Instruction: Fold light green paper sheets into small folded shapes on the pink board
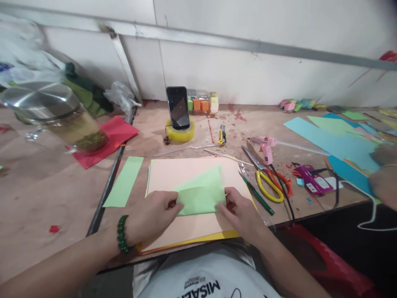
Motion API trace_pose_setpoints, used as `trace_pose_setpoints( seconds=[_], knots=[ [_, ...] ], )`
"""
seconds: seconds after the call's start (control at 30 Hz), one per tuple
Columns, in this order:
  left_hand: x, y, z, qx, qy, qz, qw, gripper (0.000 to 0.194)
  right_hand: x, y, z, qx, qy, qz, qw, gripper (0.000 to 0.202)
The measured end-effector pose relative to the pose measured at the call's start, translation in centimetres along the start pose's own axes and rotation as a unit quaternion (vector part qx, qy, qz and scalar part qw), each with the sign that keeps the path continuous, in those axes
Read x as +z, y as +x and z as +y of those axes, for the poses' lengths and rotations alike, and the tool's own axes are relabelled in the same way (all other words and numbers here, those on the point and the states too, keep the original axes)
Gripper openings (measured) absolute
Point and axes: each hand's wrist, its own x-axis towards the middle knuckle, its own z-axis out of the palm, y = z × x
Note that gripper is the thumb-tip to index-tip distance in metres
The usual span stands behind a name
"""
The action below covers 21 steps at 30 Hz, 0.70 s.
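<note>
A folded light green paper (201, 192) lies over a stack of pale peach sheets (164, 176), its upper edge slanting up to a point at the right. My left hand (156, 213), with a green bead bracelet on the wrist, pinches the paper's lower left corner. At the lower right edge, my right hand (240, 211) grips the same paper between thumb and fingers. A light green strip (125, 182) lies left of the stack. Just right of the stack are a green pen-like tool (259, 196) and scissors (268, 182) with yellow and orange handles.
Behind the stack, a phone (178, 108) stands in a yellow tape roll (186, 133) near a cutter (222, 135). A pink glue gun (266, 148) and purple power strip (314, 181) are rightward. Another person's hand (386, 182) is at far right; a glass jar (71, 128) stands left.
</note>
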Motion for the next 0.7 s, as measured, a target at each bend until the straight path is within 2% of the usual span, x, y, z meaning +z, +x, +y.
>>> trace_pose_setpoints(
  seconds=[0.27, 0.43, 0.57, 0.7],
  knots=[
    [-0.07, 0.05, -0.17, -0.004, -0.039, -0.021, 0.999, 0.024, -0.18, -0.07, -0.13, -0.020, -0.010, 0.002, 1.000, 0.039],
    [-0.04, -0.13, -0.24, -0.019, -0.057, -0.031, 0.998, 0.020, -0.27, -0.14, -0.25, -0.025, -0.023, 0.005, 0.999, 0.044],
    [0.18, -0.24, -0.45, -0.019, -0.062, -0.040, 0.997, 0.008, -0.26, -0.18, -0.15, -0.020, -0.033, -0.007, 0.999, 0.046],
    [0.41, -0.27, -0.77, -0.002, -0.084, -0.033, 0.996, 0.051, -0.19, -0.13, -0.11, -0.028, -0.041, -0.008, 0.999, 0.046]
  ],
)
